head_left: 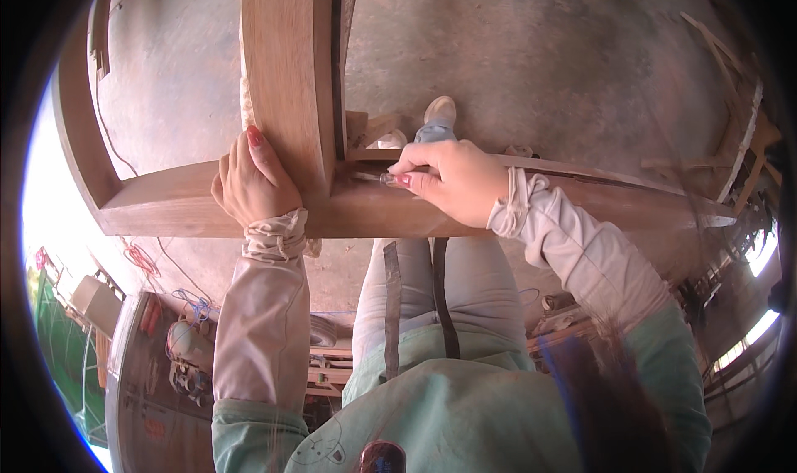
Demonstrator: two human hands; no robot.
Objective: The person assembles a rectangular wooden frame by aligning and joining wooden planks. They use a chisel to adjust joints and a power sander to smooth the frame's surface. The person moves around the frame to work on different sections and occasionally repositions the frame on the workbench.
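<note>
1. Fingers of the right hand (458,180): thumb and forefinger pinch a small hand tool (386,179) by its clear handle; the others fold toward the palm. Tip points left, at the inner corner where the wooden rail (465,212) meets the wooden crosspiece (282,75).
2. Risk, judged: so short a pinch gives limited control; a hard push could skid the tip into the crosspiece's face and mark it.
3. Left hand (259,181): bent over the rail, thumb against the crosspiece's left edge, no tool seen. Pressure: cannot tell. If light, rail and crosspiece could shift under a push.
4. Crosspiece lies between tip and left hand; a cut there seems less likely, unless the tip rides over.
5. Along the rail's far edge, rightward: a dark groove (614,181). A straying tip might chip its side.
6. Floor (540,75) past the far edge: shoe (442,109), wood pieces nearby. A loosened pinch could drop the tool there.
7. Right cuff (516,203): loosely gathered near the rail; might snag on rough wood.
</note>
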